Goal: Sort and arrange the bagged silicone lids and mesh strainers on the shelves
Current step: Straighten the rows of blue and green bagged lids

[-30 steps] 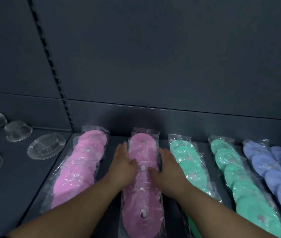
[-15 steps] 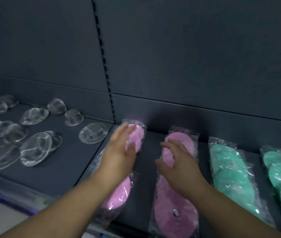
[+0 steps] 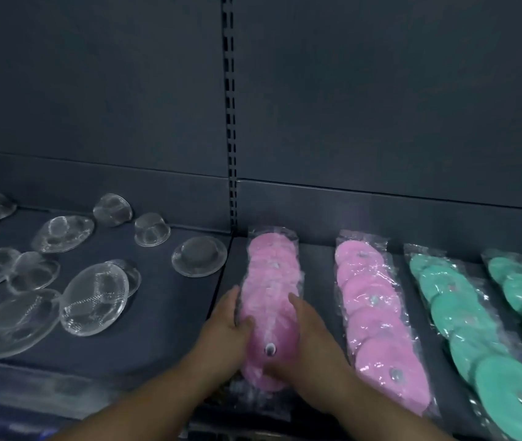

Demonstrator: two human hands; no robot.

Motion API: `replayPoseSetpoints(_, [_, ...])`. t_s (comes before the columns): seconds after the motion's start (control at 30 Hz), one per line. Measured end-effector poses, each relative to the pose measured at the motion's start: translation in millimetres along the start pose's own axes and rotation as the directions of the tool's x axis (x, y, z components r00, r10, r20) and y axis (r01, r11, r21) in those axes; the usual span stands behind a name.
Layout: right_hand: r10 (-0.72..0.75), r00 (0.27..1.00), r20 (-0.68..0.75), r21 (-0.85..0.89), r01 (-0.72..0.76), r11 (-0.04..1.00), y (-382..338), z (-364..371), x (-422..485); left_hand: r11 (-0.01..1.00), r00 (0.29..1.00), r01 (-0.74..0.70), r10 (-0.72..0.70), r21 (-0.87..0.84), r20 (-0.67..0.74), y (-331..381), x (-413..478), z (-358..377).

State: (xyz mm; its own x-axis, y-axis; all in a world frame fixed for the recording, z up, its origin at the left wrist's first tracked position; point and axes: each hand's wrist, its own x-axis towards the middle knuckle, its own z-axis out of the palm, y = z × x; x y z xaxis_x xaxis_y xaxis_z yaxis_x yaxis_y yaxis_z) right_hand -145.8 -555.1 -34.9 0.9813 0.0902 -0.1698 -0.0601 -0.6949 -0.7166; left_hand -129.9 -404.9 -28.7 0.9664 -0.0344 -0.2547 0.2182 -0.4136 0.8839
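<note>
Head view: at the dark grey shelf's (image 3: 317, 275) front edge I am seeing the left hand (image 3: 224, 326) and right hand (image 3: 309, 335), fingers straight, pressing the sides of a clear bag of round pink silicone lids (image 3: 272, 278). The bag is lying along the shelf's left edge, reaching its rear corner. Clear domed mesh strainers (image 3: 94, 297) are lying leftward.
</note>
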Motion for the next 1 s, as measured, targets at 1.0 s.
replayPoseSetpoints(1.0, [0.097,0.992,-0.076,0.130,-0.087,0.988,-3.9,-30.4,114.1,0.998,0.999,0.025,-0.027,-0.065,-0.018,31.5,141.4,6.1])
